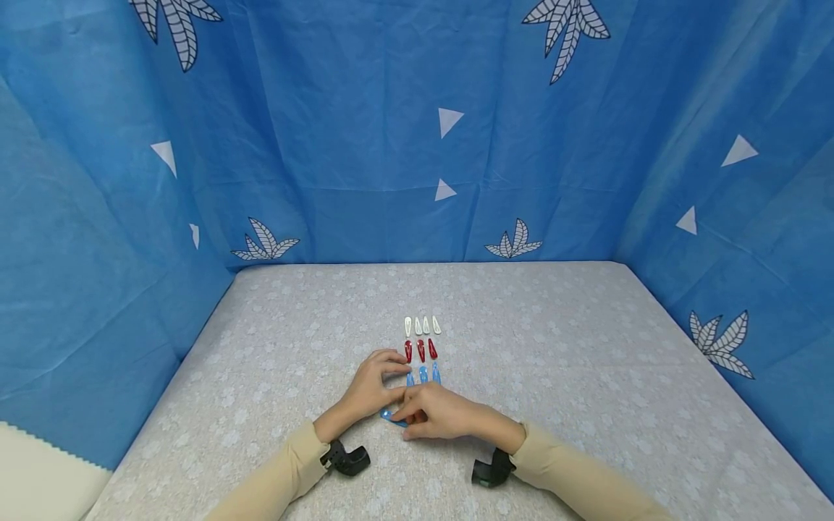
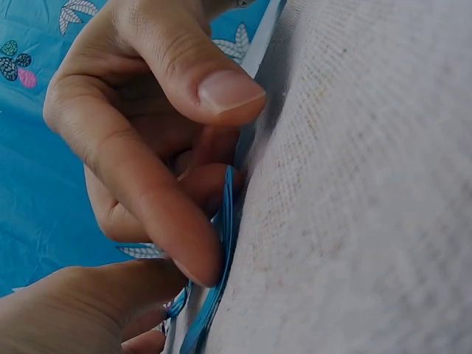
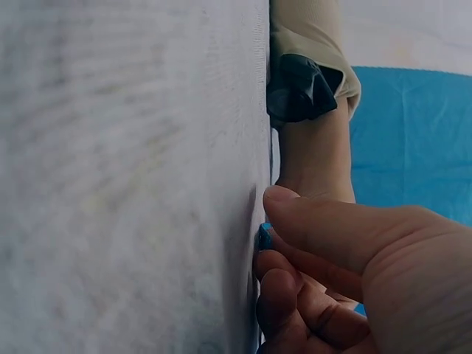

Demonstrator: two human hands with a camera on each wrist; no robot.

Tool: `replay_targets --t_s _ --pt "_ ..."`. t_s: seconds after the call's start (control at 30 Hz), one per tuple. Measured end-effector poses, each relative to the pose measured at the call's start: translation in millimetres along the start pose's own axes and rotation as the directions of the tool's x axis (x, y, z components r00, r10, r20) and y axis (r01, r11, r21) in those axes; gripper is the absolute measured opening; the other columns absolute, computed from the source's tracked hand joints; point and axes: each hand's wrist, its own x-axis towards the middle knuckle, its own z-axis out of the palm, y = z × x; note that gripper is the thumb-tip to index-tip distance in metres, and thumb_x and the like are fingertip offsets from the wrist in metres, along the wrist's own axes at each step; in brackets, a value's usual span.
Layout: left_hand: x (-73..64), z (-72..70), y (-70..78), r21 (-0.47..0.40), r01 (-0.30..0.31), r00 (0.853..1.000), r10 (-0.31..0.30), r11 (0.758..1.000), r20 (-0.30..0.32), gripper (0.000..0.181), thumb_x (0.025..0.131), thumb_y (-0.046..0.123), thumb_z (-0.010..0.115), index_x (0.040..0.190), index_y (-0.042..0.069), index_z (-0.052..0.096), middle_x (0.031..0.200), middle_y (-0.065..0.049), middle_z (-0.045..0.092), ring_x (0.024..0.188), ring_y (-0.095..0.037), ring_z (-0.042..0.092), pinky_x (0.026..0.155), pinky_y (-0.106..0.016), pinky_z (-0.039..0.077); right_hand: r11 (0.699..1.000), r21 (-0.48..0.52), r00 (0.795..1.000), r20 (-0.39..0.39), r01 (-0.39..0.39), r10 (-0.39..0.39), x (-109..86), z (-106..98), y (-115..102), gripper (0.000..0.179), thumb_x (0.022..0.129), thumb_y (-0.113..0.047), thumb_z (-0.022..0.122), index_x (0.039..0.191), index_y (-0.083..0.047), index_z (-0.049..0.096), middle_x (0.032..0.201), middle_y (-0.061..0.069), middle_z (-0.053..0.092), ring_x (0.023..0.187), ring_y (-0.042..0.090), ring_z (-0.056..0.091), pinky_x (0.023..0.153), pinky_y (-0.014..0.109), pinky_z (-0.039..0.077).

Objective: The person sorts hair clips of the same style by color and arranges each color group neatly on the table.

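Blue, red and white snap hair clips lie in rows on the table. My right hand [image 1: 435, 411] is bent over a slanted blue hair clip [image 1: 387, 414] at the near end, its thumb and fingers pinching it. A bit of that blue clip [image 3: 264, 236] shows between the fingertips in the right wrist view. My left hand [image 1: 373, 383] rests beside the row of three blue clips [image 1: 423, 374], fingers loosely bent and thumb apart. In the left wrist view its index fingertip is right at the edge of a blue clip [image 2: 228, 214].
Beyond the blue row lie three red hair clips [image 1: 420, 350], then several white hair clips [image 1: 426, 325]. A pale patterned cloth covers the table [image 1: 554, 340]. Blue curtains [image 1: 404, 130] hang behind it and along both sides.
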Motion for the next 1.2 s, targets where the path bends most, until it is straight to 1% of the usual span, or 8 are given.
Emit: replay_targets --t_s 0.17,0.37,0.57,0.7,0.87,1.0,1.2 --pt "-0.1 0.2 -1.0 -0.004 0.001 1.000 -0.001 1.000 0.007 0.031 0.073 0.016 0.084 0.101 0.005 0.077 0.112 -0.008 0.069 0.119 -0.031 0.057 0.102 -0.054 0.043 1.000 0.004 1.000 0.005 -0.010 0.010 -3.9 -1 -2 0.032 0.085 -0.019 0.076 0.115 -0.007 0.073 0.086 -0.001 0.063 0.064 -0.009 0.044 0.059 0.007 0.041" --pt "0.0 0.3 -2.0 -0.003 -0.001 1.000 0.001 1.000 0.005 0.033 0.073 0.019 0.085 0.101 0.005 0.077 0.113 -0.008 0.069 0.119 -0.031 0.056 0.101 -0.053 0.044 1.000 0.011 1.000 0.003 -0.014 0.014 -8.9 -1 0 0.031 0.084 -0.018 0.077 0.112 -0.007 0.074 0.087 -0.001 0.065 0.065 -0.009 0.045 0.059 0.008 0.042" --pt "-0.6 -0.4 -0.7 -0.012 0.009 1.000 -0.009 1.000 0.005 0.035 0.072 0.021 0.086 0.102 0.006 0.077 0.113 -0.007 0.069 0.119 -0.031 0.057 0.100 -0.053 0.044 1.000 0.003 1.000 -0.005 0.007 -0.007 -12.8 -2 0 0.030 0.083 -0.017 0.078 0.111 -0.006 0.075 0.087 0.000 0.066 0.067 -0.009 0.047 0.061 0.007 0.043" --pt "-0.8 -1.0 0.6 -0.012 0.013 1.000 -0.013 1.000 0.006 0.035 0.072 0.022 0.086 0.102 0.006 0.077 0.113 -0.007 0.069 0.119 -0.030 0.057 0.100 -0.052 0.045 1.000 0.018 1.000 -0.005 0.008 -0.008 -12.9 -2 0 0.035 0.083 -0.017 0.078 0.115 -0.006 0.072 0.087 0.000 0.067 0.065 -0.009 0.047 0.061 0.007 0.043" --pt "-0.6 -1.3 1.4 -0.016 0.003 1.000 -0.003 1.000 -0.001 0.034 0.072 0.021 0.086 0.101 0.005 0.077 0.112 -0.008 0.069 0.117 -0.030 0.057 0.100 -0.051 0.045 0.999 0.018 1.000 0.001 -0.028 0.028 -9.7 -3 1 0.045 0.081 -0.016 0.080 0.123 -0.006 0.068 0.089 0.000 0.067 0.064 -0.009 0.047 0.061 0.007 0.044" --pt "-0.7 -0.5 1.3 -0.012 0.000 1.000 0.000 1.000 -0.004 0.031 0.072 0.016 0.085 0.100 0.005 0.077 0.112 -0.008 0.070 0.117 -0.030 0.058 0.100 -0.051 0.045 0.998 0.034 0.998 0.019 -0.054 0.054 -6.9 -3 2 0.051 0.080 -0.015 0.081 0.128 -0.006 0.064 0.090 0.000 0.065 0.063 -0.008 0.047 0.061 0.008 0.045" --pt "-0.8 0.1 1.3 -0.017 0.007 1.000 -0.007 1.000 -0.003 0.029 0.072 0.011 0.083 0.100 0.005 0.077 0.112 -0.008 0.069 0.117 -0.030 0.057 0.100 -0.051 0.045 0.998 0.050 0.999 0.034 -0.043 0.042 -1.5 -3 4 0.054 0.078 -0.015 0.083 0.127 -0.007 0.064 0.084 -0.002 0.064 0.060 -0.008 0.047 0.058 0.009 0.045"
